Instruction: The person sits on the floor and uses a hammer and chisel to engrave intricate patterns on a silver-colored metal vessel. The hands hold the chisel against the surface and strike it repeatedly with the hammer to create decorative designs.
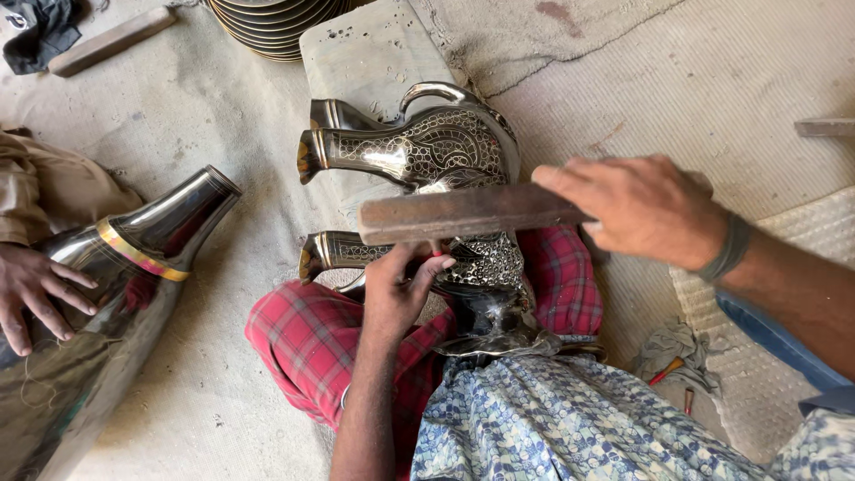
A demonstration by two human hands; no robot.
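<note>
My right hand (641, 209) grips a flat wooden bar (459, 214) and holds it level across an engraved silver-coloured metal jug (485, 263) that stands on my lap. My left hand (401, 285) rests just under the bar, with thumb and fingers pinched on something small that I cannot make out, against the jug's side. A second engraved jug (427, 142) with a curved handle and a spout lies just beyond, on a flat stone slab (374, 53). Red checked cloth (307, 334) covers my legs.
At the left another person's hand (36, 294) rests on a large polished metal vase (142, 249) with a gold band. Stacked metal plates (272, 22) sit at the top. A wooden stick (111, 40) lies top left; small tools (668, 370) and a rag lie at the right.
</note>
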